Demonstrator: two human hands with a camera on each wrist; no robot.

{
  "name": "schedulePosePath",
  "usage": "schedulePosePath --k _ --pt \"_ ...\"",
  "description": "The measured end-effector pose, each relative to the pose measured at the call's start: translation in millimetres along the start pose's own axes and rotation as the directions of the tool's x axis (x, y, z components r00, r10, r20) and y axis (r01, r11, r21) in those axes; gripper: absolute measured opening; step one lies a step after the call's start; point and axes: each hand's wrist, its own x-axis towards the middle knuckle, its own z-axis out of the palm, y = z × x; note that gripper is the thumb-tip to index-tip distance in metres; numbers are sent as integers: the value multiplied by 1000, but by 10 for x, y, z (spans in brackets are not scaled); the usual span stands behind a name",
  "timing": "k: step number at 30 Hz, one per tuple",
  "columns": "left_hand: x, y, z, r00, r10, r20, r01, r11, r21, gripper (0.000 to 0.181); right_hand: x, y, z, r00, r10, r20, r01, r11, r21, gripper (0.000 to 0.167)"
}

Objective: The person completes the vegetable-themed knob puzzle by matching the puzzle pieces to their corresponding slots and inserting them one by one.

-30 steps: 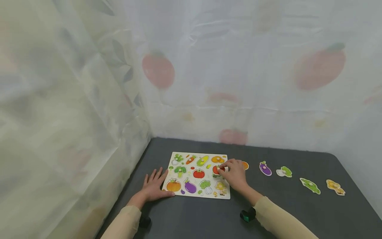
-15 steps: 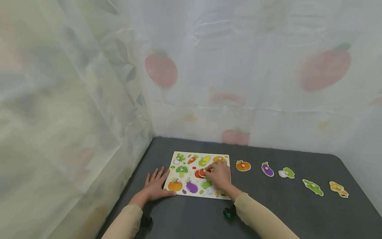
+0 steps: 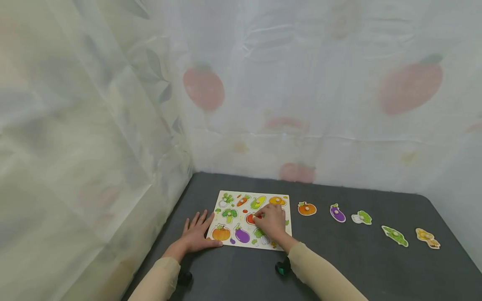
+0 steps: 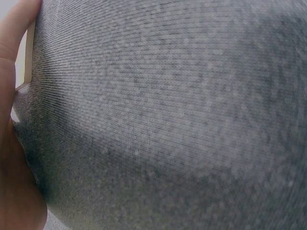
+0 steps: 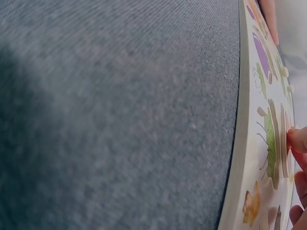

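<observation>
A white vegetable puzzle board [image 3: 242,245] lies on the dark table. My left hand [image 3: 196,235] rests at its left side with fingers spread and the thumb along the near left corner; the left wrist view shows part of that hand [image 4: 19,187]. Over the middle of the board, my right hand [image 3: 273,219] pinches a red tomato puzzle piece [image 3: 250,219] lying at the tomato slot, partly covered by the fingers. Whether it sits fully flush cannot be told. In the right wrist view, the thumb and fingertips [image 5: 298,140] are close above the board's surface [image 5: 243,158].
Right of the board lie loose knobbed pieces: a pumpkin [image 3: 307,209], an eggplant [image 3: 337,213], a white-and-green leafy vegetable [image 3: 362,218], a green pod [image 3: 394,236] and a yellow mushroom-like piece [image 3: 427,238]. Printed curtains [image 3: 241,104] hang behind and left of the table [image 3: 339,259].
My right hand has carried the tomato piece leftward from the board's right side to the tomato slot at its middle. The left hand has stayed in place; the head view shifted slightly.
</observation>
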Motion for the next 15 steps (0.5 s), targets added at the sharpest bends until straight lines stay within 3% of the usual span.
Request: schedulePosePath --k 10,15 --pt "-14 37 -46 1000 -14 19 14 1000 -1 123 15 -51 40 1000 3 6 -3 1000 -30 12" --pt "21 -47 39 1000 -6 -2 6 1000 0 125 16 -64 47 1000 2 -5 -2 999 -47 12"
